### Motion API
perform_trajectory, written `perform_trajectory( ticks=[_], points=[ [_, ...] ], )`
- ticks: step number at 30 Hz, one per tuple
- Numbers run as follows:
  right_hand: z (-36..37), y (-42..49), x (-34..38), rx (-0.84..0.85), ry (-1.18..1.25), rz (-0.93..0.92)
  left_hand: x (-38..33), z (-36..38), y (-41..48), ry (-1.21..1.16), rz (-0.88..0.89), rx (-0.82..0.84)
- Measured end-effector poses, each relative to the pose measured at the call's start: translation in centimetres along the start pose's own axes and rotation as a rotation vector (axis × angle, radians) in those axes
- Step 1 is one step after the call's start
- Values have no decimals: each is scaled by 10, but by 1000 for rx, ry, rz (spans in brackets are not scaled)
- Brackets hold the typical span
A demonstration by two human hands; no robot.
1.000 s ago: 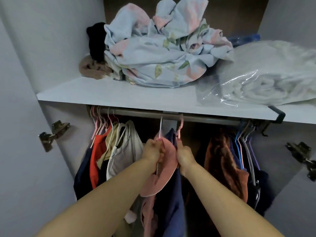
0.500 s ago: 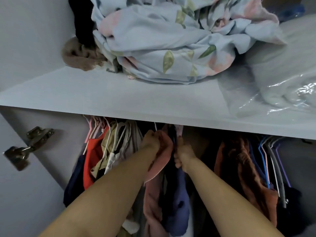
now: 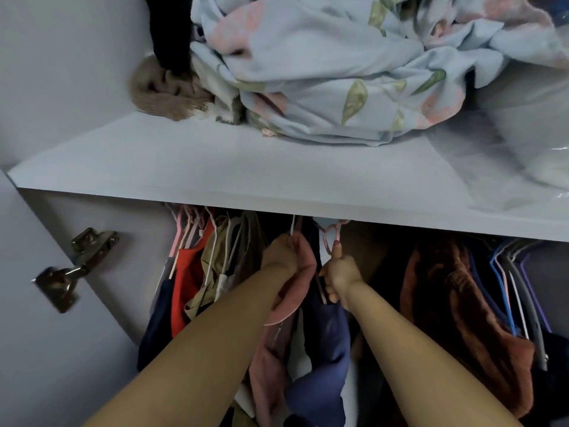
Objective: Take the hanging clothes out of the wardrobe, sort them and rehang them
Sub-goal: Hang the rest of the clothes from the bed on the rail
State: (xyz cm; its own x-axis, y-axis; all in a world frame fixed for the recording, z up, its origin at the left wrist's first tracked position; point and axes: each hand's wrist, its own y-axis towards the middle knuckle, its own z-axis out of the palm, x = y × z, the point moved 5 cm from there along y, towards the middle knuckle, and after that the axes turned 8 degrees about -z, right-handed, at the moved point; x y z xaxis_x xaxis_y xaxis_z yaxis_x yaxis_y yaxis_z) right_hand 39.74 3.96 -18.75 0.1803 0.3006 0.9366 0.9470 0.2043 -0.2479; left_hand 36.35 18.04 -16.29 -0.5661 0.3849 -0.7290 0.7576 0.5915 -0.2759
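Both bare forearms reach up into the wardrobe. The left hand [image 3: 278,254] has its fingers curled round the top of a pink garment [image 3: 295,291] on a white hanger [image 3: 292,224]. Just beside it, the right hand [image 3: 340,278] grips a pink hanger [image 3: 331,240] carrying a blue garment [image 3: 326,349], thumb pointing up. Both garments hang between a red garment [image 3: 187,282] and a brown garment [image 3: 455,303]. Above, the shelf [image 3: 215,167] holds floral bedding [image 3: 338,72].

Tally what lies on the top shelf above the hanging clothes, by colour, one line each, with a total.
Pale blue floral bedding: 1
Black cloth: 1
Tan knit item: 1
Clear plastic bag: 1
Total plainly seen: 4
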Motion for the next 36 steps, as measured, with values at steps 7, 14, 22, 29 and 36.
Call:
perform_trajectory(
  ticks=[7,14,22,29,36],
  points=[
    [36,-4,7,1,30,22,8,-8,9,217,-35,-98],
    [123,-17,29,189,79,66,50,-73,23,26,-40,-146],
    [188,-19,46,269,3,67,86,-106,43,85,-49,-97],
    [174,-16,42,290,32,73,86,-100,46,37,-26,-74],
    [177,-11,39,285,37,-1,87,-93,51,13,-10,-105]
  ],
)
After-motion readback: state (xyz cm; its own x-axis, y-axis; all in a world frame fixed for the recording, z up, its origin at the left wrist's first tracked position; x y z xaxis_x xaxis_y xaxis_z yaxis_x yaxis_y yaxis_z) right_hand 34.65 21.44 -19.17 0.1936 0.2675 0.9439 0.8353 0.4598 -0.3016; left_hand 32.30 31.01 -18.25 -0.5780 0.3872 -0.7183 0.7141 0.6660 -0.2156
